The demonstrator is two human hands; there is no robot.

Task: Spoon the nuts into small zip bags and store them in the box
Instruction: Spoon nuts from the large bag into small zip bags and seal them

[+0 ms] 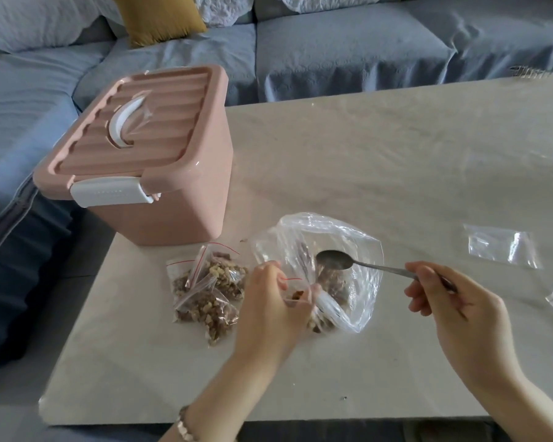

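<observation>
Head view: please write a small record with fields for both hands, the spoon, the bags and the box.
left hand: pinches a small zip bag, few nuts inside
right hand: holds the spoon by its handle
spoon bowl: looks empty, over the large nut bag
box: pink, lid shut, on the table
filled bags: piled in front of the box
empty bags: two, flat, at the right

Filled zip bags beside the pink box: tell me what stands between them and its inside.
The lid is closed on the box, its white latch down at the front. Nothing on the table stands between the filled zip bags and the box.
</observation>
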